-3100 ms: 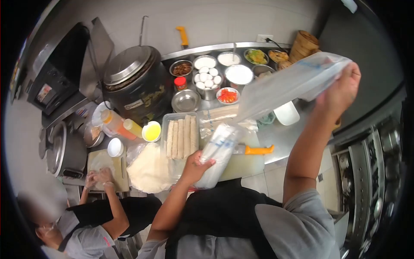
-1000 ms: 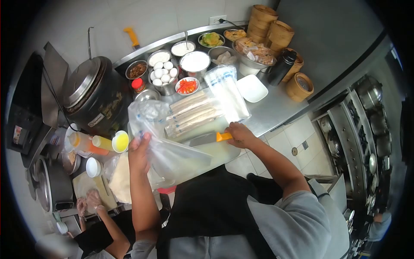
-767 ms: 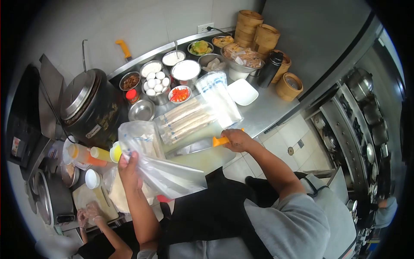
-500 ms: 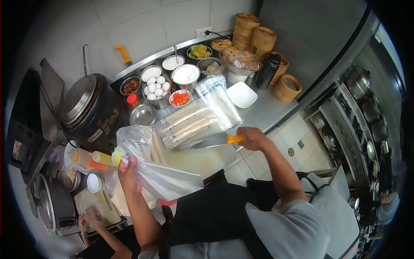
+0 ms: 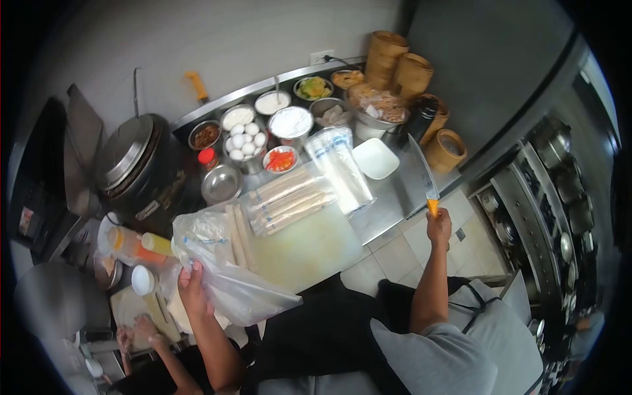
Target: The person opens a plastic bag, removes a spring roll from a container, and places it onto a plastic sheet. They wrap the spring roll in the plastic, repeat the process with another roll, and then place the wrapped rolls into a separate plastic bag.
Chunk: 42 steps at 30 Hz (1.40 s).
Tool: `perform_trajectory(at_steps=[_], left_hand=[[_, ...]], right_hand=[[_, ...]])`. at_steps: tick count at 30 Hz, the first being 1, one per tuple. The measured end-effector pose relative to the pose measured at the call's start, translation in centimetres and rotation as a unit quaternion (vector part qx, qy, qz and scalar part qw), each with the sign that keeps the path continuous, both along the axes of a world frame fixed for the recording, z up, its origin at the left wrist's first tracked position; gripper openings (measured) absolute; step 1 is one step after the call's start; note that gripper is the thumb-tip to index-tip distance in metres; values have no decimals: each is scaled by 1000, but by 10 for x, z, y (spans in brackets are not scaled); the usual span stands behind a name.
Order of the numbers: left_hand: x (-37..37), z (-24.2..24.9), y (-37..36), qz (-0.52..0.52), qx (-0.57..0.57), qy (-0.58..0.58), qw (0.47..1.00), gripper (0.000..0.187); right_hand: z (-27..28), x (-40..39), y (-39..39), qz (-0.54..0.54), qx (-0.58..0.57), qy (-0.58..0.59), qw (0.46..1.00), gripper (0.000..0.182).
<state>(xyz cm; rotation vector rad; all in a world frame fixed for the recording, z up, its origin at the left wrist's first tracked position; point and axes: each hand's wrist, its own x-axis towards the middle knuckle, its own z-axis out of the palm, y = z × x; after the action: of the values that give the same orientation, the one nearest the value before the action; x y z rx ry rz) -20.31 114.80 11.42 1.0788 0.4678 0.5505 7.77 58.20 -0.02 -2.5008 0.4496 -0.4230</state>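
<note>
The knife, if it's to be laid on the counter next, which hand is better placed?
Probably the right hand: it grips the knife by its handle, near the counter, while the left hand holds the plastic bag.

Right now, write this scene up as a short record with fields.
Left hand: grips a plastic bag
Right hand: grips an orange-handled knife, blade pointing away from the body
Cutting board: in front of the person, wrapped pale sticks at its far side
Right of sticks: flat plastic-wrapped pack, then white square dish
Behind sticks: eggs, red strips
Co-worker's hands: at a second board, on the left
</note>
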Motion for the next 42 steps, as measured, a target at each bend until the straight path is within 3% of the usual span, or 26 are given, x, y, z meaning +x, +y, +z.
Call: perform_trajectory(at_steps=[3,9,13,17,23,24,25,27,28,29,31,35,37,39,42], left_hand=[[-11,0,-2,30,15,5,999,28],[-16,-5,-11,40,17,19,999,28],[-4,-22,-21,39,-6,86,995,29],[31,-28,-43,-26,-54,109,992,27],[66,-35,-57,-122,-79,93,985,22],[70,-31,-60,-133,-70,91,984,23],[73,-25,-63,-132,-70,91,985,23],[78,-19,-70,-179,-68,116,975,25],[81,-20,-71,-210,-59,117,969,27],[84,-18,-73,-217,-57,117,967,27],[86,-14,-75,-263,-37,116,957,23],[72,-18,-51,-238,59,115,963,19],[66,-27,-27,-196,144,144,959,15],[63,-36,-10,-182,140,105,968,10],[58,-21,1,-172,215,126,953,17]], right_hand=[[-12,-10,1,-1,10,17,1000,38],[-45,5,3,-63,-46,100,992,40],[-59,23,21,-30,-65,74,995,43],[-68,54,30,-12,-39,76,996,45],[-29,75,65,-37,-175,58,982,51],[-31,83,76,76,41,-26,996,51],[-31,86,88,183,253,-105,944,51],[66,7,188,336,357,1,871,51],[57,-6,218,448,472,81,755,52],[81,-34,254,504,542,159,653,39],[68,-49,292,506,502,320,624,24],[66,-46,297,432,577,230,654,13],[83,-25,284,454,501,122,727,14],[106,-14,279,448,439,66,776,16],[142,-3,273,456,383,3,803,21]])
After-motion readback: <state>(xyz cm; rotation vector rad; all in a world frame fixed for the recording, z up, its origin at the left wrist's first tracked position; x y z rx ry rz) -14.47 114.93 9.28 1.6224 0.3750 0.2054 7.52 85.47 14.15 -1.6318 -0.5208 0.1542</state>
